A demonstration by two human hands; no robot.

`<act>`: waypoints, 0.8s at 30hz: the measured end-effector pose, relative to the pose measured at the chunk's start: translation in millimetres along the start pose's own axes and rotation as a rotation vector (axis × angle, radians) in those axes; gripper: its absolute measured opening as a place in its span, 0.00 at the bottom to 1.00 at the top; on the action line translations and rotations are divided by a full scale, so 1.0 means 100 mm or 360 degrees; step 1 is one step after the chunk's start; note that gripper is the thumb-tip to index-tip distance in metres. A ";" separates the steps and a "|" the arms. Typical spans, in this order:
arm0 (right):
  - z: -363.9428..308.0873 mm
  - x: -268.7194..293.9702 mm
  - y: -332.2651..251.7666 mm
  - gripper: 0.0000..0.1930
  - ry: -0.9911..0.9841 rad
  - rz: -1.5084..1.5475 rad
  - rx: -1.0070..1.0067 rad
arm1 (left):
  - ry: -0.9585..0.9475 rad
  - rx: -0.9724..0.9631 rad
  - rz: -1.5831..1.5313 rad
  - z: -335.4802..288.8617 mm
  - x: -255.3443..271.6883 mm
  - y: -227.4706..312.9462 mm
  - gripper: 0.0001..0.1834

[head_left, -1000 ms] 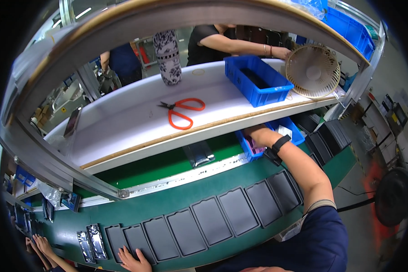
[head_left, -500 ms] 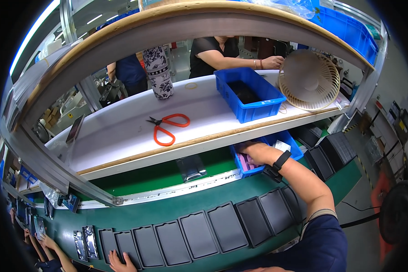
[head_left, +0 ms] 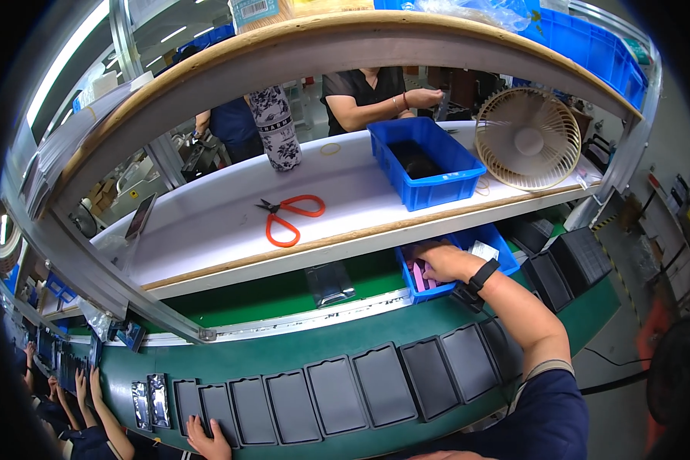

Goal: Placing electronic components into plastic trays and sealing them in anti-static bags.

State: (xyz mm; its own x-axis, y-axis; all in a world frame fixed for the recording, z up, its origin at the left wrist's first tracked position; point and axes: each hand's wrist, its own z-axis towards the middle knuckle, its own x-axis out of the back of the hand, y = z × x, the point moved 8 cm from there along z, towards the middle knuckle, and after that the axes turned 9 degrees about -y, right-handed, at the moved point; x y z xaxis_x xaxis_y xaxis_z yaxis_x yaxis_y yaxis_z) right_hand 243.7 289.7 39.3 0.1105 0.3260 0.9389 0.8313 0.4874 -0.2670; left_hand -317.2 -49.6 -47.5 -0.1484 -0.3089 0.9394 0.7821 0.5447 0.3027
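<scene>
My right hand (head_left: 446, 262) is down inside a blue bin (head_left: 426, 292) under the shelf, among flat pink and purple pieces (head_left: 419, 276). Most of its fingers are hidden there, and a black band circles the wrist. A row of shallow black trays (head_left: 334, 395) runs along the green bench. At the row's left end my left hand (head_left: 209, 440) lies with fingers apart at the near edge of the leftmost trays, gripping nothing visible. Two shiny silver packets (head_left: 149, 402) lie just left of the row.
On the white shelf are red-handled scissors (head_left: 290, 219), a blue bin (head_left: 425, 169), a patterned bottle (head_left: 277, 130) and a fan (head_left: 527, 139). Black trays (head_left: 577, 261) stack at the right. Co-workers' hands (head_left: 88, 383) are at far left; another person (head_left: 366, 100) sits behind the shelf.
The view has shifted slightly. My right hand remains in the bin and my left hand by the trays. The person behind the shelf has moved a hand left, away from the fan.
</scene>
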 end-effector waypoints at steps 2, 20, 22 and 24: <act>0.01 -0.02 0.03 0.22 -0.0015 0.0027 -0.0030 | 0.0138 -0.0028 -0.0030 -0.04 0.01 -0.01 0.23; -0.02 -0.09 0.09 0.17 -0.0418 0.0619 -0.0182 | 0.0134 -0.0004 0.0020 -0.02 0.00 -0.10 0.24; -0.02 0.00 0.25 0.24 -0.0037 0.0215 0.0010 | 0.0137 -0.0054 -0.0050 -0.01 -0.01 -0.06 0.23; -0.12 0.19 0.33 0.16 0.0202 0.0895 -0.0099 | 0.0142 -0.0047 -0.0050 -0.03 0.01 -0.06 0.23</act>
State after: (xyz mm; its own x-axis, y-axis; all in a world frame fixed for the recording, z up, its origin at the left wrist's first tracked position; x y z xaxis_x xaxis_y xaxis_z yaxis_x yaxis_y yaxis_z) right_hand 279.6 301.7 51.1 0.6057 0.4194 0.6762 0.6560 0.2177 -0.7227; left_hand -320.3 -55.2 -48.7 -0.1198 -0.3942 0.9112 0.7957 0.5108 0.3256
